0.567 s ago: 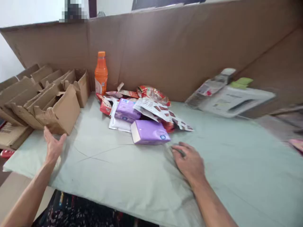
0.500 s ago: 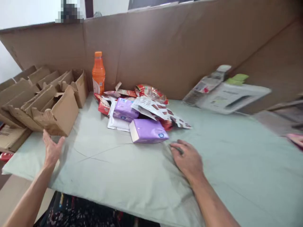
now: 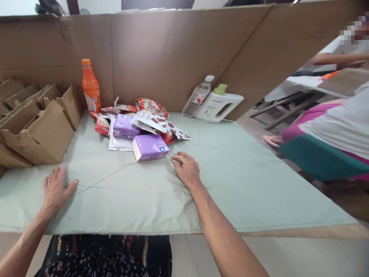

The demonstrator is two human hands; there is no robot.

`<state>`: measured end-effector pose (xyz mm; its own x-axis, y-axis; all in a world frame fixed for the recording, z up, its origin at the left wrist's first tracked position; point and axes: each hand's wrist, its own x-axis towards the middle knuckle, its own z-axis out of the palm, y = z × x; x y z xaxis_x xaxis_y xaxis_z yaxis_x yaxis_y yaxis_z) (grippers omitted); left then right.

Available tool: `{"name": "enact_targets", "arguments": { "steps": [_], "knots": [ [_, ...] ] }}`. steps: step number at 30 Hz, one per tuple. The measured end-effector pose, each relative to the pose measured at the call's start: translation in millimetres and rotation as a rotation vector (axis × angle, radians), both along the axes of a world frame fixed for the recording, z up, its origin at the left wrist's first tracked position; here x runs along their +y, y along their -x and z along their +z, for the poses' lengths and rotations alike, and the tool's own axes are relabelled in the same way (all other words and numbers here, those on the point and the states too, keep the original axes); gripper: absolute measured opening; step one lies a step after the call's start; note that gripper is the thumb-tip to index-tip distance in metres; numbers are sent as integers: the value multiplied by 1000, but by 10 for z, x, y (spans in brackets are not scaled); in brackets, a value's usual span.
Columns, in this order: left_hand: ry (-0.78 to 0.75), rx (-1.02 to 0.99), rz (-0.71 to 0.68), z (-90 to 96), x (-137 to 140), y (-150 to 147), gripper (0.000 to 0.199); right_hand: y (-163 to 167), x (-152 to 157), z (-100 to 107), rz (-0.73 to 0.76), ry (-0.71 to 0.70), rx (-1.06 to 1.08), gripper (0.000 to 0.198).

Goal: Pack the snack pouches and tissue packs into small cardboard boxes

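Observation:
My left hand (image 3: 57, 187) rests on the pale green cloth (image 3: 121, 207), fingers spread, just in front of the cardboard boxes (image 3: 54, 132). My right hand (image 3: 186, 168) is closed near a purple tissue pack (image 3: 151, 147). Something small and dark shows between its thumb and fingers, but I cannot make out what it is. Wrinkles in the cloth gather around that hand. Behind the tissue pack lies a second purple tissue pack (image 3: 126, 126), along with a white pouch with brown print (image 3: 151, 120) and red snack packets (image 3: 102, 125).
An orange drink bottle (image 3: 91, 88) stands against the tall cardboard wall (image 3: 161, 50). Further right are a clear bottle (image 3: 197, 98) and a white jug (image 3: 220, 105) with a green cap. Beyond the table's right edge, another person sits on a teal chair (image 3: 319, 156).
The view has swung right, bringing the other person into sight. My left hand has come away from the front box onto the cloth. My right hand stays beside the tissue pack.

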<state>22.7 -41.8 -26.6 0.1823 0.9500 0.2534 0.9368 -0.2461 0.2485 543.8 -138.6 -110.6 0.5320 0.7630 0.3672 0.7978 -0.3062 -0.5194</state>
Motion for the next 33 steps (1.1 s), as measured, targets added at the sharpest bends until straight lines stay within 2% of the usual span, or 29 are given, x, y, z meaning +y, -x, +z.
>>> {"name": "enact_targets", "arguments": {
  "steps": [2,4,9,14,18,20,22,25,27,29,31,33],
  "knots": [
    [66,75,-94,-70,-225,-116,59,-3,-5,2,-4,15,4,29],
    [117,118,-186,-111,-461,-246,57,-6,-8,9,-7,25,6,31],
    [211,169,-435,-105,-1121,-579,62,3,16,28,-12,45,22,29],
    [246,145,-730,-49,-1784,-820,81,73,1,66,-31,92,3,26],
    [256,52,-1052,-113,-2042,-904,79,137,-41,120,-33,161,-52,30],
    [301,-16,-1164,-190,-2055,-939,72,164,-46,144,-28,190,-83,32],
    [427,-104,-1241,-238,-2017,-965,66,196,-40,156,-19,211,-111,34],
    [601,-251,-1314,-135,-1886,-948,56,256,-34,144,5,236,-144,36],
    [553,-292,-1237,60,-1721,-899,46,287,-48,123,34,248,-162,37],
    [433,-286,-1084,287,-1452,-847,43,279,-73,114,71,258,-177,38],
    [344,-258,-934,450,-1067,-819,45,214,-88,138,107,277,-179,38],
    [279,-207,-802,487,-606,-833,50,101,-76,192,105,304,-168,41]
  ]
}}
